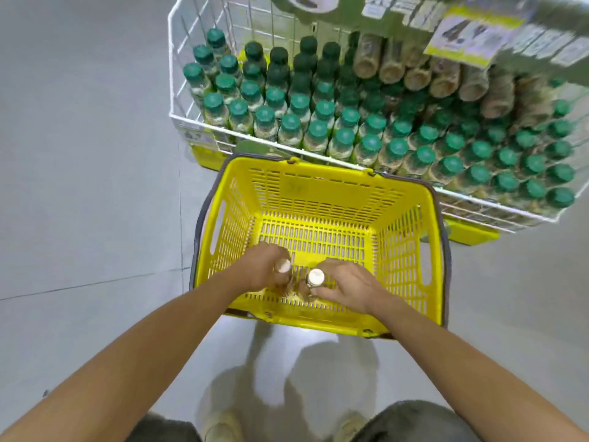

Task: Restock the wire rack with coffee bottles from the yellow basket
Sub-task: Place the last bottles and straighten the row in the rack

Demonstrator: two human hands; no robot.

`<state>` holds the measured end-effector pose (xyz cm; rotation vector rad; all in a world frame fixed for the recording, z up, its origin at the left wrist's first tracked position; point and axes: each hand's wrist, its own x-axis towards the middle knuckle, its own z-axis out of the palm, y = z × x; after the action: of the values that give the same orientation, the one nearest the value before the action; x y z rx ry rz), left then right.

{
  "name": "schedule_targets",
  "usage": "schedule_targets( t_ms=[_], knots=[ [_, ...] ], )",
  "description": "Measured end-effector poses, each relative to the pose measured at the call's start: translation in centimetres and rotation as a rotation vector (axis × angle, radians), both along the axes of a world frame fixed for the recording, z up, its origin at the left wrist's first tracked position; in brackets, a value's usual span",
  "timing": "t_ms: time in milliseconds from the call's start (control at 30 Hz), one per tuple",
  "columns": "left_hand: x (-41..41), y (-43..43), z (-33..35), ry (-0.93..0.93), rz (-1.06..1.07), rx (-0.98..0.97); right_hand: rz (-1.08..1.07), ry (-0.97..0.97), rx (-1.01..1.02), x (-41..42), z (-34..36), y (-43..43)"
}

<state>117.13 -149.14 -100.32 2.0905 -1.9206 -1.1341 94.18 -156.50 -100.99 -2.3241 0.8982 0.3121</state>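
The yellow basket (318, 193) stands on the floor in front of the white wire rack (178, 119). Both my hands are down inside the basket near its front wall. My left hand (259, 266) is closed around one coffee bottle (283, 266) with a pale cap. My right hand (345, 287) grips a second coffee bottle (315, 277), white cap up. The two bottles stand side by side, almost touching. Inside the rack stand several rows of green-capped bottles (344, 137), with brown bottles (446, 76) lying across the top at the back right.
A yellow price sign (471, 35) hangs over the rack's right side. The rack sits on a yellow base (471, 234). Grey floor (86, 186) lies open to the left. My shoes (223, 425) are just behind the basket.
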Motion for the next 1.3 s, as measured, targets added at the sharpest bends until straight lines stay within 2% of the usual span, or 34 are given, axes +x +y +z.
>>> schedule_targets(
  t_ms=[133, 233, 333, 500, 667, 800, 900, 1000, 1200, 1300],
  knots=[
    [1.0, -0.8, 4.4, 0.131, 0.087, -0.095, -0.227, -0.223, 0.036, 0.1, 3.7, -1.0],
    [1.6, -2.2, 13.1, 0.222, 0.125, -0.148, -0.350, -0.348, 0.014, 0.2, 12.8, -2.5],
    [1.9, -4.4, 26.1, 0.338, 0.208, -0.167, -0.438, -0.402, -0.102, 0.8, 26.3, -4.4],
    [1.9, -8.4, 52.8, 0.501, 0.260, -0.297, -0.488, -0.488, -0.196, 0.9, 53.8, -7.4],
    [0.9, -12.1, 78.1, 0.535, 0.261, -0.410, -0.534, -0.579, -0.348, -0.6, 79.2, -9.9],
    [-1.3, -16.1, 93.1, 0.546, 0.211, -0.562, -0.619, -0.693, -0.543, -2.9, 93.7, -11.8],
    [-3.3, -19.5, 100.1, 0.570, 0.205, -0.627, -0.647, -0.725, -0.647, -5.0, 100.4, -13.8],
    [-5.5, -23.0, 104.1, 0.567, 0.179, -0.659, -0.661, -0.766, -0.708, -7.1, 104.2, -16.3],
    [-9.0, -28.9, 109.1, 0.561, 0.164, -0.637, -0.728, -0.717, -0.770, -10.7, 108.1, -23.3],
    [-9.3, -31.1, 109.8, 0.579, 0.197, -0.563, -0.736, -0.672, -0.743, -11.0, 108.7, -26.5]
  ],
)
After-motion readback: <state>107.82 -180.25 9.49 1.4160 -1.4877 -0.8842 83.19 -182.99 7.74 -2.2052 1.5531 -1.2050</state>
